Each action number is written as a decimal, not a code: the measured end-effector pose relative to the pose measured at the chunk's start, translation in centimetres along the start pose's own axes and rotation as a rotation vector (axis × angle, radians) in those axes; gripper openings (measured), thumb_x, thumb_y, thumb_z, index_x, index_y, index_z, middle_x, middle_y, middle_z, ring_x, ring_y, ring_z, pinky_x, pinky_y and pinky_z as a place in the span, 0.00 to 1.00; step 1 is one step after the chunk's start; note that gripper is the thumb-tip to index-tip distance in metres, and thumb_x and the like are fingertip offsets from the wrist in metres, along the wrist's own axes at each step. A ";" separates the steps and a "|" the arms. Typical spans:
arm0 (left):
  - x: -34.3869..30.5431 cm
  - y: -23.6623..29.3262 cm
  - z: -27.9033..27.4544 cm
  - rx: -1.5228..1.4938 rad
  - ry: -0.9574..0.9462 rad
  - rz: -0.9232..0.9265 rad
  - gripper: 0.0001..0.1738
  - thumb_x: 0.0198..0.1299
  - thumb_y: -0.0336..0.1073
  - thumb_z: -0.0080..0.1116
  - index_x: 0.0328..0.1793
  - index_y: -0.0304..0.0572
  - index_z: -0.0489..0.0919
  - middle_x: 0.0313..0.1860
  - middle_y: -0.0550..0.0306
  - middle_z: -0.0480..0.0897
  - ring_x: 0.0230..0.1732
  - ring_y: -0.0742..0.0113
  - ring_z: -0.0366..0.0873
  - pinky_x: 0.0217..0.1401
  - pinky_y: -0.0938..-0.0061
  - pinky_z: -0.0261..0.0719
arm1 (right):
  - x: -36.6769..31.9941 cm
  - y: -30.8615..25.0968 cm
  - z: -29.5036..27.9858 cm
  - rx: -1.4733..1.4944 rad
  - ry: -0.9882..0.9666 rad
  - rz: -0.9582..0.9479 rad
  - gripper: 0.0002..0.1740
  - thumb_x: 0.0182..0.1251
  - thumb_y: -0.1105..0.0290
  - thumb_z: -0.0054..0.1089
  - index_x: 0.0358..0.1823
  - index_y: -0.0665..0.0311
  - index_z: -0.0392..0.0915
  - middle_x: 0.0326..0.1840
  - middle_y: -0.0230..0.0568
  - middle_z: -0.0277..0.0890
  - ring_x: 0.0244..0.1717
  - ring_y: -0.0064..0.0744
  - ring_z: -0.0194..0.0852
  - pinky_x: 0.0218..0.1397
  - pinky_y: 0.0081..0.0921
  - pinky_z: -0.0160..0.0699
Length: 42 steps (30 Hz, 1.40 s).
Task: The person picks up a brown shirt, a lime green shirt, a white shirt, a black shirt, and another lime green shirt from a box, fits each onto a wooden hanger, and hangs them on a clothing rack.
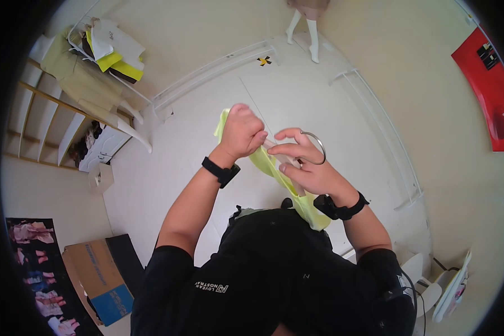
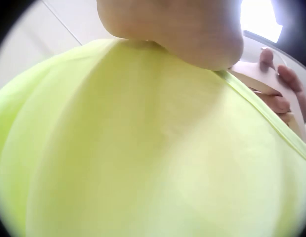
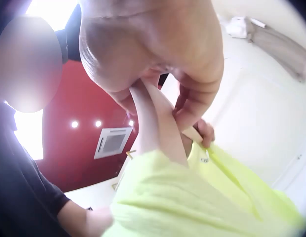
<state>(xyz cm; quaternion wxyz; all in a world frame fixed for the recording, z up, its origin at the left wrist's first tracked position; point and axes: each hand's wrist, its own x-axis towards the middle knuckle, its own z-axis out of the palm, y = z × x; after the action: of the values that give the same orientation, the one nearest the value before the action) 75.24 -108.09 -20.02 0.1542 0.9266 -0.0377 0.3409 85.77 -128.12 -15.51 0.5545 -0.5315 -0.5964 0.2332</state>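
A lime-yellow garment (image 1: 309,211) is hanging in the air as a narrow, bunched strip, running from the left hand (image 1: 242,131) down past the right hand (image 1: 311,171). A pale hanger (image 3: 155,126) is lying against its neckline, pinched by the right hand, with its round metal hook (image 1: 323,147) standing clear of the cloth.

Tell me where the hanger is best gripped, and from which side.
Probably the pale hanger neck just under the metal hook, from the right: the hook stands clear past the right hand, while the yellow-green garment and the left hand cover its arm on the left.
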 end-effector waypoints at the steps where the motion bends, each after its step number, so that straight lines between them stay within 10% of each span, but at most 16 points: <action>1: 1.4 0.1 -0.4 0.076 -0.005 -0.034 0.12 0.50 0.43 0.60 0.33 0.43 0.76 0.32 0.54 0.78 0.38 0.54 0.75 0.55 0.62 0.67 | 1.1 -0.5 -0.3 0.067 0.001 0.100 0.11 0.59 0.79 0.50 0.42 0.62 0.76 0.48 0.40 0.71 0.36 0.25 0.71 0.36 0.21 0.70; 5: 3.2 -0.1 -0.1 0.058 0.348 -0.278 0.19 0.55 0.43 0.59 0.47 0.39 0.73 0.42 0.49 0.78 0.46 0.51 0.75 0.59 0.60 0.68 | 5.8 3.3 -0.9 0.084 0.198 0.131 0.10 0.62 0.77 0.40 0.35 0.68 0.75 0.62 0.43 0.66 0.46 0.29 0.71 0.39 0.24 0.78; 7: 0.4 1.0 -0.1 -0.379 0.133 -0.638 0.23 0.57 0.42 0.58 0.54 0.36 0.69 0.46 0.45 0.77 0.49 0.48 0.75 0.56 0.59 0.71 | 8.3 4.7 -0.5 0.086 0.315 0.145 0.10 0.63 0.76 0.41 0.34 0.68 0.74 0.60 0.43 0.67 0.45 0.29 0.71 0.41 0.25 0.77; 12: -3.3 1.7 -1.5 -0.403 -0.343 -0.681 0.22 0.56 0.42 0.58 0.51 0.34 0.70 0.40 0.39 0.79 0.41 0.41 0.77 0.46 0.59 0.75 | 14.1 7.8 1.5 -0.085 0.561 0.087 0.08 0.66 0.72 0.44 0.34 0.68 0.72 0.53 0.44 0.69 0.46 0.34 0.71 0.47 0.28 0.74; 17: -4.3 -7.9 -7.9 -0.309 -0.096 -0.762 0.15 0.59 0.41 0.56 0.45 0.37 0.74 0.27 0.41 0.79 0.32 0.40 0.77 0.36 0.57 0.75 | 20.5 3.4 2.6 -0.638 0.111 0.084 0.13 0.64 0.62 0.53 0.36 0.67 0.73 0.39 0.48 0.72 0.41 0.46 0.70 0.45 0.33 0.71; 21: -3.4 -14.4 -15.5 -0.308 -0.188 -0.627 0.13 0.60 0.41 0.56 0.42 0.39 0.78 0.28 0.44 0.80 0.30 0.46 0.77 0.36 0.63 0.74 | 25.9 1.9 3.1 -1.038 -0.131 0.013 0.14 0.63 0.63 0.58 0.38 0.67 0.71 0.36 0.42 0.72 0.40 0.35 0.69 0.42 0.30 0.69; 24: -3.9 -18.1 -19.2 -0.284 -0.135 -0.587 0.15 0.60 0.42 0.57 0.43 0.37 0.78 0.29 0.47 0.80 0.28 0.55 0.76 0.36 0.68 0.74 | 29.6 2.7 4.6 -0.864 -0.104 -0.132 0.13 0.65 0.63 0.58 0.37 0.67 0.70 0.30 0.38 0.72 0.32 0.30 0.71 0.38 0.28 0.70; 26: -5.1 -19.9 -21.6 -0.318 0.018 -0.603 0.15 0.59 0.41 0.57 0.43 0.36 0.77 0.31 0.50 0.81 0.31 0.61 0.77 0.36 0.68 0.74 | 31.5 3.2 5.8 -0.181 -0.082 0.200 0.10 0.69 0.66 0.54 0.34 0.65 0.67 0.27 0.35 0.70 0.25 0.23 0.69 0.31 0.23 0.70; 42: -7.4 -28.8 -23.2 -0.115 0.389 -0.831 0.05 0.56 0.29 0.59 0.37 0.37 0.75 0.26 0.64 0.73 0.29 0.77 0.68 0.31 0.81 0.66 | 42.7 11.8 4.7 -0.087 -0.222 0.074 0.10 0.68 0.66 0.55 0.32 0.63 0.67 0.23 0.28 0.67 0.22 0.16 0.66 0.26 0.17 0.67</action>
<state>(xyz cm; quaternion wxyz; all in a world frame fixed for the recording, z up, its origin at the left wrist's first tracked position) 60.26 -73.83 -15.56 0.3330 0.7720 0.3475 0.4151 93.60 -84.70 -9.45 0.4522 -0.5477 -0.6437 0.2850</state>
